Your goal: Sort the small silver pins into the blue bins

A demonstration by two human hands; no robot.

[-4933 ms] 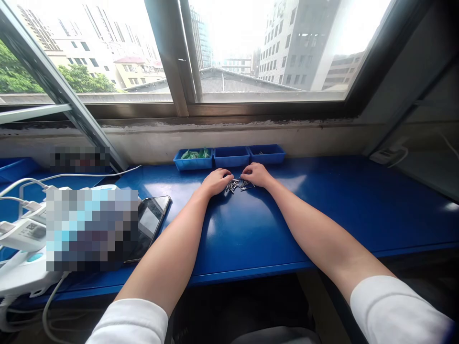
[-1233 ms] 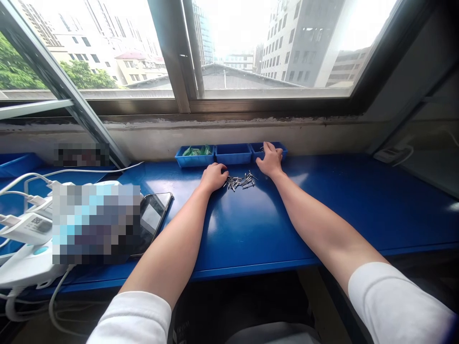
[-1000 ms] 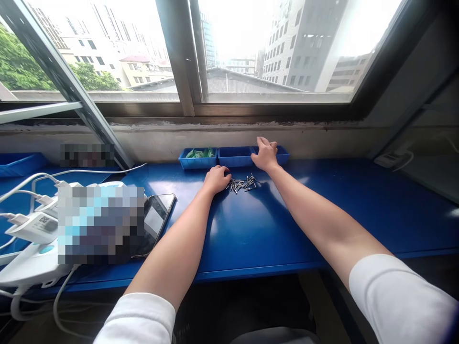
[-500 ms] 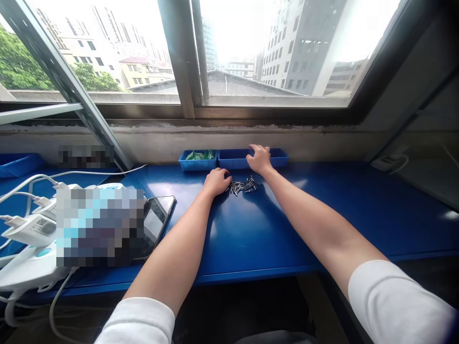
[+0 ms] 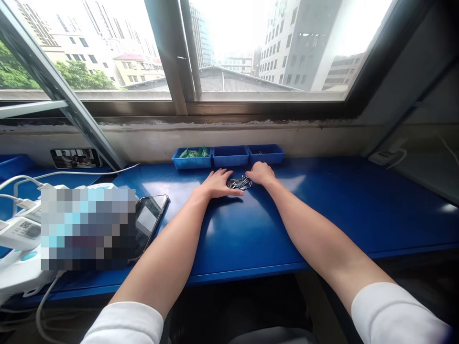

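Observation:
A small pile of thin metal pieces like screws or rivets (image 5: 237, 183) lies on the blue table between my hands. My left hand (image 5: 217, 184) rests flat at the pile's left side, fingers spread and thumb stretched along its near edge. At the right edge of the pile is my right hand (image 5: 262, 173), its fingers curled with the tips drawn together. Whether a piece is between those fingertips is hidden. Behind the hands stand a middle blue bin (image 5: 230, 156) and a right blue bin (image 5: 266, 157) with a few small pieces inside.
A left blue bin (image 5: 191, 162) holds green plastic bags. To the left lie a phone (image 5: 152, 215), a white power strip (image 5: 21, 267) with plugs and cables, and a blurred patch. Another phone (image 5: 76, 158) leans farther back. A window (image 5: 251, 52) is behind the table.
My right hand has come down from over the bins to the pile. My left hand has spread its fingers and stretched its thumb along the pile. The view has shifted slightly.

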